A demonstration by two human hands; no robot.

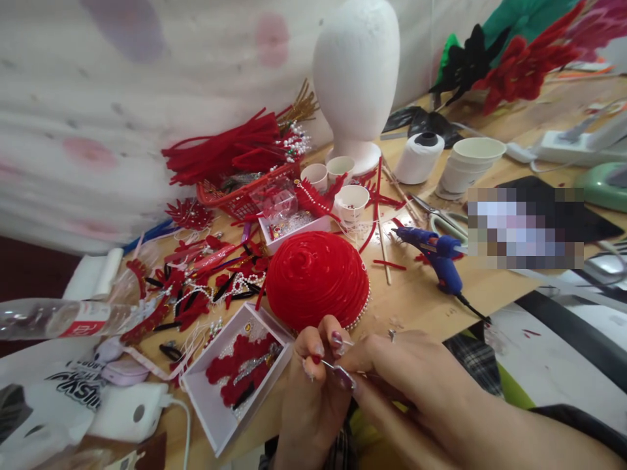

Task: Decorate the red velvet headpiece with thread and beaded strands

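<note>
My left hand (pixel 311 385) and my right hand (pixel 406 372) meet at the table's front edge, fingertips pinched together. Between them is a thin silvery, wire-like piece (pixel 327 363) with a small red end at my left fingertips; its exact kind does not show. Right fingers cover part of it. Just beyond the hands sits a red coiled dome (pixel 316 277), like a small hat, with a string of white beads along its right rim. To the left of my left hand, a white box (pixel 215 434) holds red fuzzy pieces (pixel 245 369) and small clear beads.
A blue glue gun (pixel 434 251) lies at right, near scissors (pixel 441 219). Behind stand a white foam head (pixel 357 72), a thread cone (pixel 421 156), paper cups (pixel 470 170) and a red basket (pixel 240 199) of chenille stems. A plastic bottle (pixel 63 318) lies left.
</note>
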